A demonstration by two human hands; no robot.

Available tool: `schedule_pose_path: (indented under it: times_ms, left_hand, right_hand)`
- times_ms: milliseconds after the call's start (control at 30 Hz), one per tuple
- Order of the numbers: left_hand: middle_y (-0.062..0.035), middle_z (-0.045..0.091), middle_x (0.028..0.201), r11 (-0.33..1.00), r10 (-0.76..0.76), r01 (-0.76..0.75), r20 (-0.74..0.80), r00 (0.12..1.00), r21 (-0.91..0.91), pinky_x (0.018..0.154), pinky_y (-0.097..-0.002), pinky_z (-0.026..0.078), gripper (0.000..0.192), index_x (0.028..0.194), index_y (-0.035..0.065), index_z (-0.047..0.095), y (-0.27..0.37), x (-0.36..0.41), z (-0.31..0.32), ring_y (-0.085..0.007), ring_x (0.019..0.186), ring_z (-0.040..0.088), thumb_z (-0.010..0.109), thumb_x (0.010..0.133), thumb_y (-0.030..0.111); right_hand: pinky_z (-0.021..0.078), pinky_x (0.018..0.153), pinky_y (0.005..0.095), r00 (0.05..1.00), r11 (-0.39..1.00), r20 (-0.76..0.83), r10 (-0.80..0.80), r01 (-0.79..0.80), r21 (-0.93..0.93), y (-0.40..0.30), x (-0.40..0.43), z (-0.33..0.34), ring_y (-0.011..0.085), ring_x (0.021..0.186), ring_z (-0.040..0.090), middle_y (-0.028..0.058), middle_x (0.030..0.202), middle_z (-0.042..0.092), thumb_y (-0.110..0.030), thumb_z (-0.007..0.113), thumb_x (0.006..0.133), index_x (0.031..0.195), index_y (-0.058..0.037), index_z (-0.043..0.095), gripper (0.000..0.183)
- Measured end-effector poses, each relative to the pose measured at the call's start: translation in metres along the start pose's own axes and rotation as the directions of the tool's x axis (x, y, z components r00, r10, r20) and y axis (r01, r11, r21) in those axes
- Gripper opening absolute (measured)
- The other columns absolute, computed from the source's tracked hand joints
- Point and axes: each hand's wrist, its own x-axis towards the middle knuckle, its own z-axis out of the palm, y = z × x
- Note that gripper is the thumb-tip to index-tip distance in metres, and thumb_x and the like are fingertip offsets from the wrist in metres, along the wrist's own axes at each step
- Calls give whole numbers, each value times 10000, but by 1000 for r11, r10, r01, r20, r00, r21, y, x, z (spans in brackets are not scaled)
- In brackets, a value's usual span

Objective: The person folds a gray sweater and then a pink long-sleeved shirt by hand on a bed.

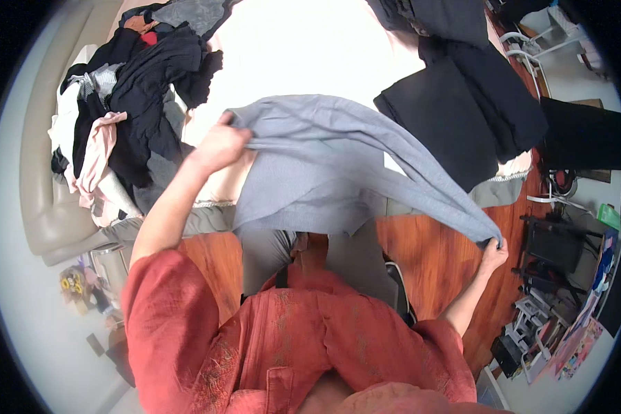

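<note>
A grey knit sweater [321, 165] is stretched between my two hands, above the near edge of the bed and my lap. My left hand [222, 142] grips it at the upper left, fingers closed over the cloth. Out to the right, my right hand [496, 254] pinches the end of what looks like a long sleeve, drawn out over the floor. The sweater's ribbed hem hangs toward my knees, and its lower middle is blurred. Part of the garment folds over itself, so its full shape is hidden.
A heap of mixed clothes [150, 98] lies on the bed's left, against a beige padded headboard [41, 155]. Dark folded garments [445, 114] rest at the right. The pale bed sheet [310, 46] spans between them. Wooden floor [434, 269] and a cluttered shelf [533, 331] lie rightward.
</note>
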Motion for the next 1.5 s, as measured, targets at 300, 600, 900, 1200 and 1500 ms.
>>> schedule_pose_path:
  times_ms: [300, 600, 900, 1200, 1500]
  left_hand:
    - [-64, 623, 757, 958, -266, 285, -297, 917, 24, 895, -418, 382, 325, 853, 99, 612, 18, -190, -54, -231, 789, 602, 766, 567, 116]
    - [-63, 626, 806, 881, -417, 395, -33, 909, -259, 849, -417, 370, 343, 963, 129, 626, 151, -335, 132, -244, 826, 595, 737, 639, 133]
    - [-47, 621, 830, 789, -611, 585, -149, 777, -186, 835, -409, 372, 406, 1055, 142, 624, 156, -386, 169, -244, 849, 574, 679, 657, 83]
    - [-110, 548, 1212, 752, -361, 227, -99, 927, -618, 960, -412, 396, 554, 1248, 84, 535, 195, -326, 134, -292, 1141, 504, 724, 758, 259]
    - [-82, 578, 920, 628, -487, 195, -185, 854, -753, 823, -393, 422, 386, 1058, 76, 587, 227, -282, 154, -285, 937, 548, 747, 734, 211]
  right_hand:
    - [480, 742, 305, 939, 978, -288, -188, 152, -143, -66, 19, -30, 163, 750, 600, 68, 827, 676, -68, 496, 771, 941, 30, 665, 260]
    - [476, 672, 289, 990, 994, 128, -55, 66, -86, 32, -25, -15, 118, 698, 571, 21, 753, 656, -62, 524, 757, 838, 33, 671, 193]
    - [493, 663, 314, 998, 998, 41, -47, 49, -45, -7, -41, -12, 151, 692, 602, 49, 769, 676, -87, 553, 744, 872, 34, 680, 217]
    - [503, 774, 385, 928, 878, 341, 146, 37, -477, -19, -81, 37, 295, 835, 679, 166, 877, 698, -188, 588, 746, 912, -46, 698, 244]
    - [464, 923, 369, 567, 910, 770, -292, 412, 42, -240, -194, 99, 294, 1049, 615, 181, 1128, 639, -133, 572, 831, 1159, -22, 607, 349]
